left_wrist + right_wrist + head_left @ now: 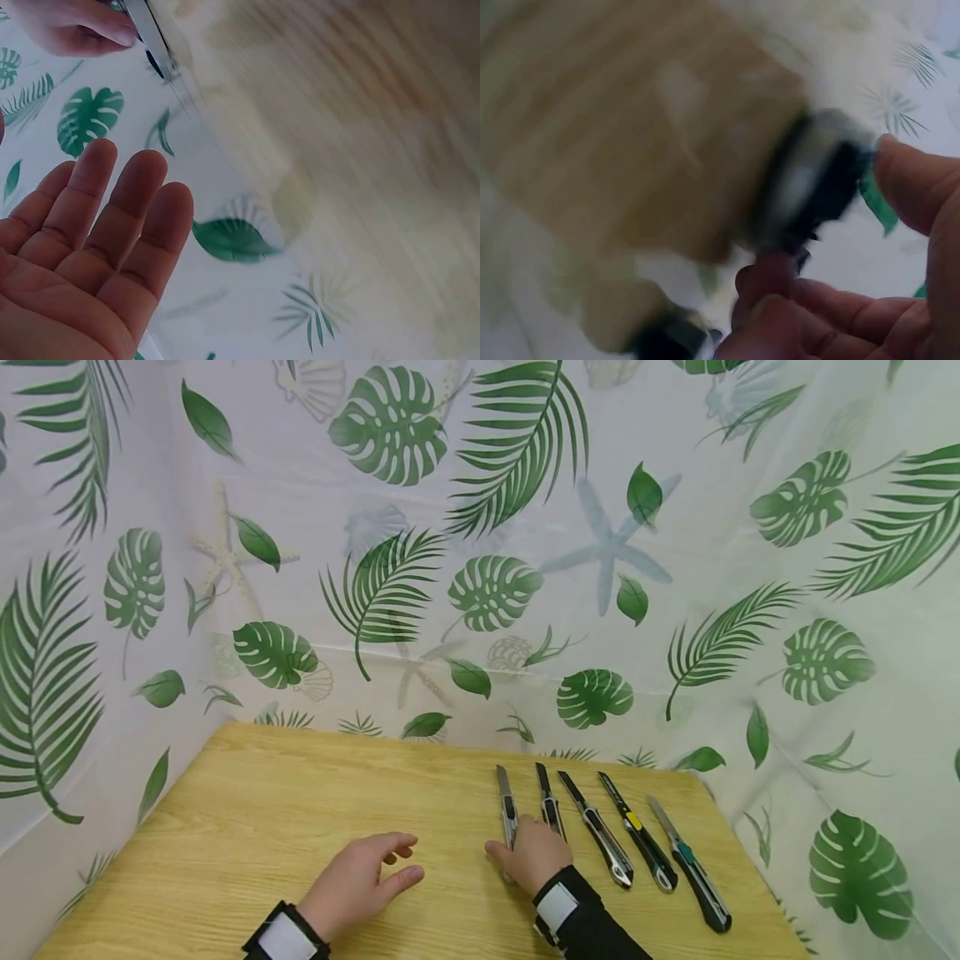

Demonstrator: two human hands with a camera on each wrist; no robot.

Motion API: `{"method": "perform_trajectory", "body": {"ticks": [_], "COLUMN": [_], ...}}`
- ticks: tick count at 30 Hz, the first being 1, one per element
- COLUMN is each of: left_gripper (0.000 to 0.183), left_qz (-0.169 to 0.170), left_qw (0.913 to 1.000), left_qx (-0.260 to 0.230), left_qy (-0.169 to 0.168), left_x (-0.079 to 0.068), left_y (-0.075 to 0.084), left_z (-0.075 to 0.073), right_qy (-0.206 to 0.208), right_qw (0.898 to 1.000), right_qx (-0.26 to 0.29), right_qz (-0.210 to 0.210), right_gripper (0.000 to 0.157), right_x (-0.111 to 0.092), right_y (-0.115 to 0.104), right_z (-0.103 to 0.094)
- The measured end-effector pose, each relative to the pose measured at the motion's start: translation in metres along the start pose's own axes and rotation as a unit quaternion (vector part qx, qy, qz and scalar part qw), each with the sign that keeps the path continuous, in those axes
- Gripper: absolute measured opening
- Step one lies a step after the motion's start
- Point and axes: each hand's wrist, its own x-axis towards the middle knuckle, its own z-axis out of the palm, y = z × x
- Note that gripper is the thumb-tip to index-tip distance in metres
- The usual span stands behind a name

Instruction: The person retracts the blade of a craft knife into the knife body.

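Several utility knives lie side by side on the wooden table, blades pointing away. My right hand is over the lower end of the leftmost silver utility knife, thumb on its left and fingers on its right. In the blurred right wrist view, thumb and fingers pinch a grey-and-black knife. Just right of the hand lies a black-and-silver knife, partly covered by it. My left hand hovers to the left with fingers loosely bent, holding nothing; the left wrist view shows its palm.
Farther right lie a silver-and-black knife, a black knife with a yellow slider and a black knife with a teal part. The wooden table meets a leaf-printed sheet behind and at both sides.
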Motion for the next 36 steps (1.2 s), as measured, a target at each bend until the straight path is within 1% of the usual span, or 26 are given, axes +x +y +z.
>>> {"method": "perform_trajectory", "body": {"ticks": [2,4,6,7,8,9,10,11,12,14,15,16,18,19,20,21,22,23,24,26,27,29,30,33,36], "left_gripper": [0.059,0.060,0.059,0.059,0.058,0.057,0.057,0.056,0.055,0.054,0.052,0.050,0.046,0.044,0.043,0.043,0.042,0.040,0.039,0.039,0.038,0.038,0.038,0.035,0.033], "left_qz": [0.009,0.013,0.014,0.012,0.009,0.003,-0.006,-0.016,-0.028,-0.057,-0.073,-0.088,-0.110,-0.116,-0.117,-0.115,-0.110,-0.105,-0.098,-0.084,-0.078,-0.065,-0.057,-0.050,-0.052], "left_qw": [0.9999,0.9995,0.9991,0.9987,0.9981,0.9971,0.9957,0.9935,0.9906,0.9810,0.9742,0.9654,0.9477,0.9379,0.9296,0.9222,0.9165,0.9128,0.9088,0.9041,0.9045,0.9091,0.9123,0.9186,0.9178], "left_qx": [-0.012,-0.028,-0.041,-0.049,-0.061,-0.075,-0.092,-0.111,-0.133,-0.184,-0.212,-0.244,-0.298,-0.325,-0.347,-0.367,-0.382,-0.392,-0.403,-0.415,-0.415,-0.405,-0.398,-0.384,-0.386], "left_qy": [-0.001,-0.004,-0.005,-0.008,-0.009,-0.011,-0.012,-0.015,-0.016,-0.019,-0.024,-0.029,-0.035,-0.037,-0.041,-0.044,-0.044,-0.043,-0.046,-0.055,-0.060,-0.070,-0.075,-0.079,-0.077], "left_x": [0.002,0.004,0.006,0.007,0.008,0.008,0.008,0.008,0.008,0.007,0.007,0.006,0.006,0.006,0.005,0.005,0.005,0.004,0.004,0.002,0.001,-0.001,-0.002,-0.005,-0.006], "left_y": [0.006,0.011,0.015,0.016,0.018,0.020,0.021,0.023,0.025,0.030,0.033,0.036,0.043,0.045,0.048,0.050,0.052,0.054,0.055,0.055,0.055,0.054,0.054,0.052,0.051], "left_z": [0.007,0.012,0.017,0.020,0.022,0.025,0.027,0.031,0.034,0.040,0.044,0.047,0.052,0.054,0.055,0.055,0.056,0.056,0.056,0.057,0.058,0.060,0.062,0.066,0.069], "right_qy": [-0.002,-0.012,-0.027,-0.038,-0.050,-0.064,-0.078,-0.091,-0.103,-0.126,-0.134,-0.139,-0.146,-0.150,-0.152,-0.155,-0.156,-0.157,-0.157,-0.151,-0.141,-0.117,-0.106,-0.078,-0.071], "right_qw": [1.000,1.000,0.998,0.995,0.989,0.980,0.966,0.949,0.927,0.874,0.847,0.819,0.767,0.744,0.724,0.709,0.697,0.692,0.691,0.701,0.710,0.729,0.734,0.742,0.745], "right_qx": [-0.009,0.004,0.047,0.086,0.133,0.186,0.241,0.300,0.359,0.468,0.515,0.556,0.625,0.651,0.673,0.688,0.700,0.704,0.705,0.696,0.688,0.672,0.668,0.663,0.662], "right_qz": [0.012,0.020,0.027,0.031,0.036,0.042,0.043,0.043,0.040,0.030,0.022,0.014,-0.003,-0.008,-0.013,-0.018,-0.022,-0.026,-0.032,-0.042,-0.045,-0.053,-0.055,-0.053,-0.049], "right_gripper": [0.055,0.045,0.041,0.040,0.040,0.038,0.037,0.034,0.032,0.029,0.028,0.029,0.039,0.042,0.045,0.046,0.048,0.047,0.046,0.046,0.046,0.048,0.050,0.056,0.056], "right_x": [0.001,0.002,0.001,0.001,-0.001,-0.002,-0.005,-0.009,-0.014,-0.025,-0.032,-0.038,-0.051,-0.056,-0.061,-0.065,-0.068,-0.071,-0.072,-0.072,-0.072,-0.069,-0.067,-0.064,-0.063], "right_y": [-0.001,0.000,0.002,0.004,0.005,0.005,0.005,0.003,0.000,-0.009,-0.015,-0.022,-0.035,-0.040,-0.045,-0.050,-0.054,-0.056,-0.058,-0.058,-0.057,-0.054,-0.053,-0.051,-0.051], "right_z": [0.004,0.006,0.005,0.004,0.003,0.003,0.001,0.000,-0.001,-0.005,-0.007,-0.009,-0.013,-0.015,-0.016,-0.018,-0.019,-0.020,-0.020,-0.023,-0.026,-0.033,-0.036,-0.046,-0.051]}}
